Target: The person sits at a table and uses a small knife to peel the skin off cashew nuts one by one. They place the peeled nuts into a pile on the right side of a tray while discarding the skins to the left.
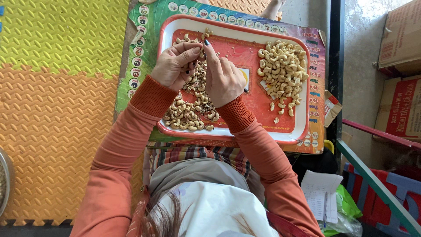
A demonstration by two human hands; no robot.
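Note:
A red tray (287,134) with a white rim lies on a colourful printed board. Brownish, unpeeled cashew nuts (188,112) are heaped on its left side; a pile of pale, peeled cashews (283,66) lies on its right side. My left hand (175,66) and my right hand (223,77) meet above the left heap, fingertips pinched together on a single cashew nut (201,53). A thin dark tool tip (245,90) pokes out beside my right hand. Both arms wear orange sleeves.
The printed board (144,66) rests on yellow and orange foam floor mats (57,87). A metal bowl edge (5,180) shows at the far left. Cardboard boxes (401,79) stand at the right, with a metal frame (377,184), paper sheet (322,195) and green bag below.

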